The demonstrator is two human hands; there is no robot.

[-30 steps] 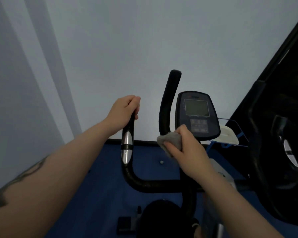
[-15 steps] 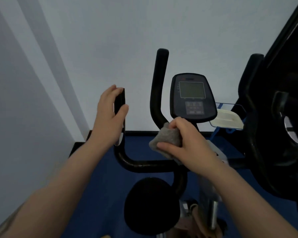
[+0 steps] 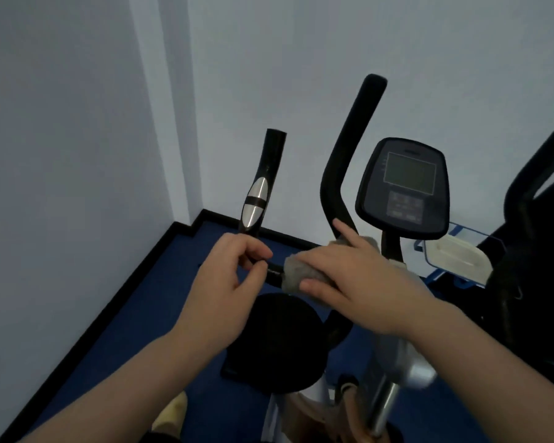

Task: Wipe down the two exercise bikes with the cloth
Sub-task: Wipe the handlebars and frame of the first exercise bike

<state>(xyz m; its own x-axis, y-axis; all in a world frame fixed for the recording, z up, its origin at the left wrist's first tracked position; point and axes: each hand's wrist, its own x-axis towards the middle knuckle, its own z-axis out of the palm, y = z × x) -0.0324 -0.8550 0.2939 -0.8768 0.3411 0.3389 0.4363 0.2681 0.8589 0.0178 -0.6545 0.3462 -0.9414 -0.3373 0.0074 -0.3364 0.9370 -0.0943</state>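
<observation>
Head view: my right hand (image 3: 362,282) presses the grey cloth (image 3: 296,274) onto the handlebar (image 3: 274,272) of the exercise bike (image 3: 400,187); its fingers lie over the cloth, thumb beneath, forefinger extended. My left hand (image 3: 224,282) sits just beside the cloth at the handlebar bend, fingers curled round the bar. The second bike (image 3: 538,251) stands to the right.

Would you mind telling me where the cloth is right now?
In the head view the grey cloth sits centre frame, held by the right hand on the bike's handlebar, beside the left hand.
</observation>
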